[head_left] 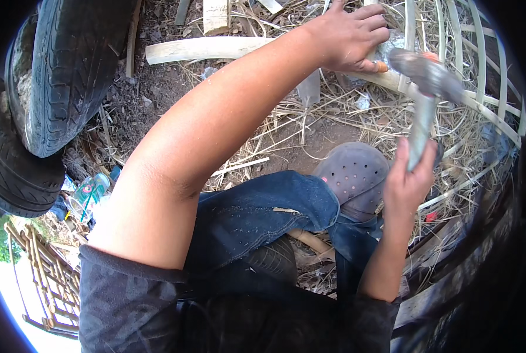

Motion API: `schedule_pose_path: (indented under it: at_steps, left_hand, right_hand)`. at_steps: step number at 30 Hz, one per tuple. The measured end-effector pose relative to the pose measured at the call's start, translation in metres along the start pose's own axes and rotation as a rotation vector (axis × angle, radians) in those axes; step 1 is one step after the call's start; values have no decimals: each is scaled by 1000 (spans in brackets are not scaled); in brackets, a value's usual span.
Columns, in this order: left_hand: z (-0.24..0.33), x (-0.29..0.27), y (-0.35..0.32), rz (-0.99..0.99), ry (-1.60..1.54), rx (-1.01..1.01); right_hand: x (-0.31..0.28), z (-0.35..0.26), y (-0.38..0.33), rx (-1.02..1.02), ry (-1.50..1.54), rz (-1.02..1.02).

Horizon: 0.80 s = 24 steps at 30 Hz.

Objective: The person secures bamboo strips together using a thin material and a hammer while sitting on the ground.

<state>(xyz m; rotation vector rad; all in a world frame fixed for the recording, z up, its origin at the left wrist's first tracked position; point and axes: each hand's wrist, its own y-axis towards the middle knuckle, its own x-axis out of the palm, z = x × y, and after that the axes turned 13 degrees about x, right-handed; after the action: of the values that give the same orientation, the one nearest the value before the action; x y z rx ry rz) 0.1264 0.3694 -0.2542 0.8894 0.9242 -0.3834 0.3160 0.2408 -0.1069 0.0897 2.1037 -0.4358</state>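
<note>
My right hand [409, 183] grips the grey metal handle of a hammer [423, 100], whose blurred head is raised near the top right. My left hand [351, 36] reaches far across to the upper right and rests closed on a bamboo strip [386, 79] of a woven bamboo frame [480, 88], right beside the hammer head. A small orange tip shows at my left fingers; what it is I cannot tell. My bent knee in blue jeans [263, 212] and a grey perforated clog [357, 173] lie below the hands.
Two black tyres [45, 100] stand at the left. A split bamboo slat [204, 49] lies on dirt strewn with dry straw. A plastic bottle [89, 191] lies by the tyres. A bamboo rack [45, 276] shows at lower left.
</note>
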Motion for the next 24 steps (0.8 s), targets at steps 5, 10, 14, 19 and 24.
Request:
schedule_pose_path:
  at_steps: [5, 10, 14, 19, 24]
  left_hand:
    - [3, -7, 1, -59, -28, -27]
    - [-2, -6, 1, -70, -18, -4]
    - [4, -4, 0, -61, -36, -41]
    - [2, -7, 3, -77, -8, -20]
    - [6, -18, 2, -156, -88, -66]
  right_hand:
    - [-2, -3, 2, -75, 0, -36]
    - [3, -2, 3, -77, -41, -28]
    - [1, 3, 0, -70, 14, -37]
    - [8, -2, 0, -58, -101, -77]
    - [4, 1, -2, -76, 31, -29]
